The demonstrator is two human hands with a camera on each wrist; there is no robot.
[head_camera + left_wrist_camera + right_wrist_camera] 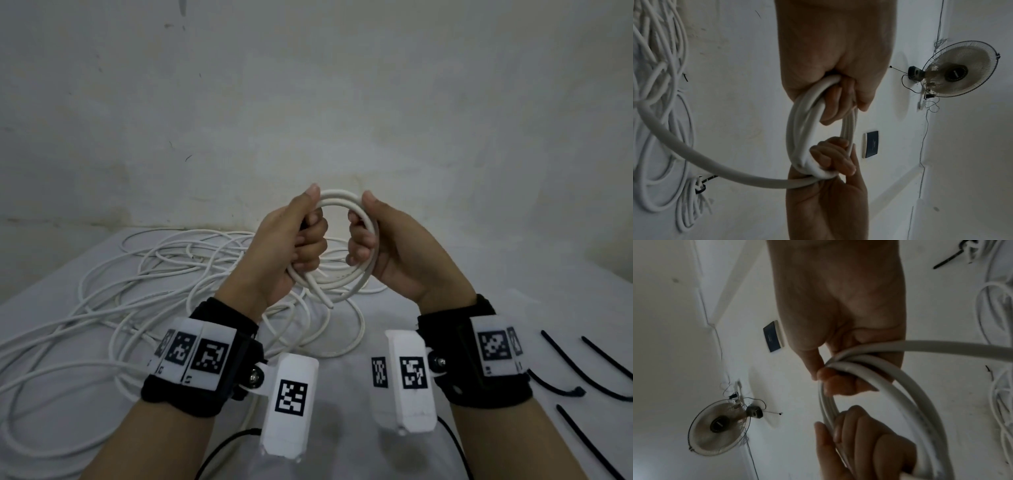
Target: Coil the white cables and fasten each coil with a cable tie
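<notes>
Above the table I hold a small coil of thick white cable (pixel 342 200) upright between both hands. My left hand (pixel 313 221) grips its left side, fingers curled through the loop and thumb on top. My right hand (pixel 361 222) grips the right side the same way. A short free end (pixel 323 296) sticks out below the coil. In the left wrist view the coil (pixel 797 120) runs from my left hand (pixel 838 100) down to the right hand (pixel 830 159), and a tail (pixel 694 155) leads off to the pile. The right wrist view shows my right hand (pixel 830 378) curled round the strands (pixel 900 382).
A big loose tangle of white cable (pixel 137 291) covers the left of the white table (pixel 342 342). Several black cable ties (pixel 582 370) lie at the right. A tied bundle with a black tie (pixel 699 186) lies by the pile. The wall (pixel 308 102) stands close behind.
</notes>
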